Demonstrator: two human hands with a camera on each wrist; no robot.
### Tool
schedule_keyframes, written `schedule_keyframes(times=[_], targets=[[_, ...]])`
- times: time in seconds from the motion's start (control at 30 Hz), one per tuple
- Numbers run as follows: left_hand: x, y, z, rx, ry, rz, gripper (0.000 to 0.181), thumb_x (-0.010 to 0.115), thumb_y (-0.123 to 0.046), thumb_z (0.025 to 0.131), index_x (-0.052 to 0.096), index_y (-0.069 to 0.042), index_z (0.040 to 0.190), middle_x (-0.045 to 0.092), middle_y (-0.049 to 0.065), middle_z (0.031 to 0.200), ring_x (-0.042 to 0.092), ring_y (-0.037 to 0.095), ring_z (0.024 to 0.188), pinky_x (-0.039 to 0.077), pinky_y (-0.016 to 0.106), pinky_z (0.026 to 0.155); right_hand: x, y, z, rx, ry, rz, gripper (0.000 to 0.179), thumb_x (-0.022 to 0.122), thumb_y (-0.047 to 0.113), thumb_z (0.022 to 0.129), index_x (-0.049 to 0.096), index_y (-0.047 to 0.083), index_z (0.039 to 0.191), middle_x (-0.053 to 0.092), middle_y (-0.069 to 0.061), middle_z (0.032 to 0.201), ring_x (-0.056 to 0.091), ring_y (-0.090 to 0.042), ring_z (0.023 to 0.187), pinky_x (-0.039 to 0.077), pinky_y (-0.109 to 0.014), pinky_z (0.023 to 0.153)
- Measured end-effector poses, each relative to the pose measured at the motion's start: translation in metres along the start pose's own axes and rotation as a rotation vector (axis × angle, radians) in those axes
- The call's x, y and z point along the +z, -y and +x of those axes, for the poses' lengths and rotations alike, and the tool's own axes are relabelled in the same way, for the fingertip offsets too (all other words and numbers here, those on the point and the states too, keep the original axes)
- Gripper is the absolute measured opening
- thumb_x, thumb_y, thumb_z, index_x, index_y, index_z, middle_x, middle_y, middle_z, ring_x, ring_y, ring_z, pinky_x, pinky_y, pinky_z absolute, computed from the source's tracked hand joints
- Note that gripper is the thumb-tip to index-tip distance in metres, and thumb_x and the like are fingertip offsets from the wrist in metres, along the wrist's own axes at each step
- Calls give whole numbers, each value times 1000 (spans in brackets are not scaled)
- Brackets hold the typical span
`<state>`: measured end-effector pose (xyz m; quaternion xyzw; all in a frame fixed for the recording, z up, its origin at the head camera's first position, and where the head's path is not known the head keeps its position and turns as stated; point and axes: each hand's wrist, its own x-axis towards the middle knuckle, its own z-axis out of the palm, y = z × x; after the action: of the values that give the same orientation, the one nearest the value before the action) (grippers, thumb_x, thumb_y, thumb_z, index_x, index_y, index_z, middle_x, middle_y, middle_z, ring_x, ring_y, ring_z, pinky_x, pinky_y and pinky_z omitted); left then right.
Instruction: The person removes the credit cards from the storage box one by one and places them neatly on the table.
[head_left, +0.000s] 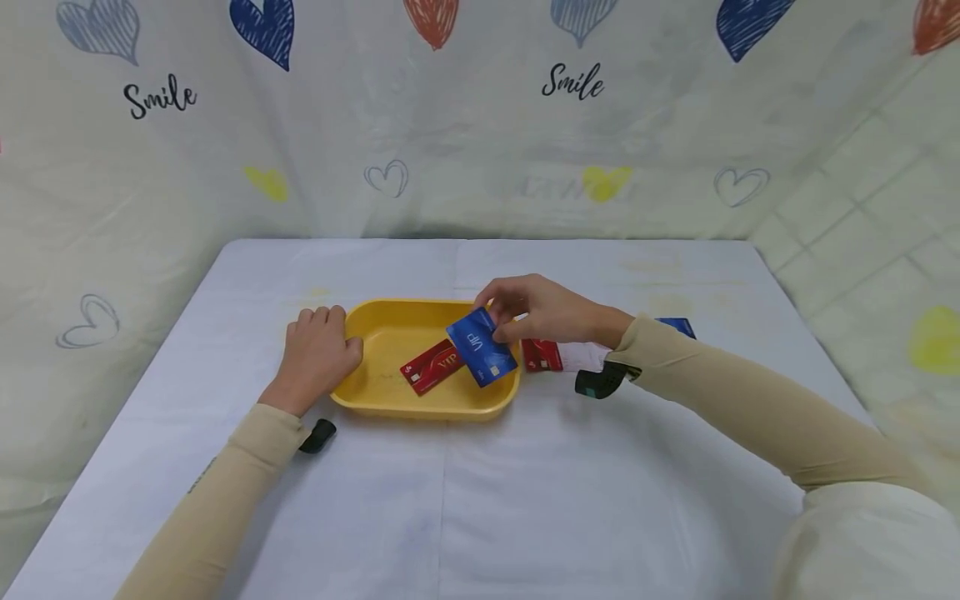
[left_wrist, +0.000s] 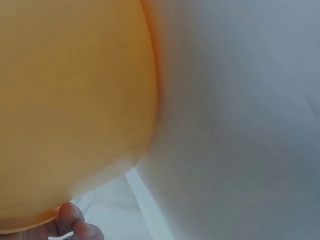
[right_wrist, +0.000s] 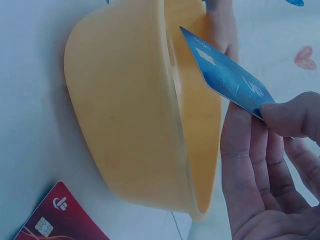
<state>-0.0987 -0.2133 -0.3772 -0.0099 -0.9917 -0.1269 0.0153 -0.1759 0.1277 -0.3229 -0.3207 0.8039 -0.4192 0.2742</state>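
A blue VIP card (head_left: 482,346) hangs tilted over the right part of a yellow tray (head_left: 375,396). My right hand (head_left: 551,307) pinches it at one edge between thumb and fingers, as the right wrist view shows with the same blue card (right_wrist: 225,72). Inside the tray lies a red VIP card (head_left: 431,368), partly covered by the blue one in the head view. My left hand (head_left: 315,354) grips the tray's left rim; in the left wrist view its fingertips (left_wrist: 70,215) touch the rim at the lower left.
Right of the tray, another red card (head_left: 542,356) lies on the white tablecloth (head_left: 465,508), also seen in the right wrist view. Farther right a blue card (head_left: 677,327) shows partly behind my right forearm. A curtain printed with hearts (head_left: 262,29) hangs behind the table.
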Motion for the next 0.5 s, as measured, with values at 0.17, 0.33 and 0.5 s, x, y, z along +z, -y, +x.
schedule_keyframes(times=[0.17, 0.33, 0.5], targets=[[-2, -1, -1, 1, -4, 12, 25, 44, -21, 91, 52, 2, 96, 51, 18, 89, 41, 36, 89, 29, 41, 76, -3, 0, -7, 58, -28, 12, 40, 70, 10, 92, 63, 19, 131, 66, -8, 105, 65, -26, 107, 59, -37, 97], [-1, -2, -2, 4, -4, 25, 26, 45, -22, 91, 52, 3, 97, 49, 18, 89, 40, 35, 90, 28, 41, 76, -6, -2, -13, 102, -54, 4, 40, 70, 15, 92, 63, 24, 130, 67, -7, 108, 64, -26, 109, 60, -38, 96], [-2, -2, -1, 8, -11, 32, 24, 46, -21, 90, 51, 2, 95, 47, 17, 88, 39, 36, 90, 27, 41, 76, -9, -4, -19, 97, -81, -1, 39, 71, 16, 92, 63, 24, 129, 67, -7, 109, 64, -26, 110, 57, -40, 99]])
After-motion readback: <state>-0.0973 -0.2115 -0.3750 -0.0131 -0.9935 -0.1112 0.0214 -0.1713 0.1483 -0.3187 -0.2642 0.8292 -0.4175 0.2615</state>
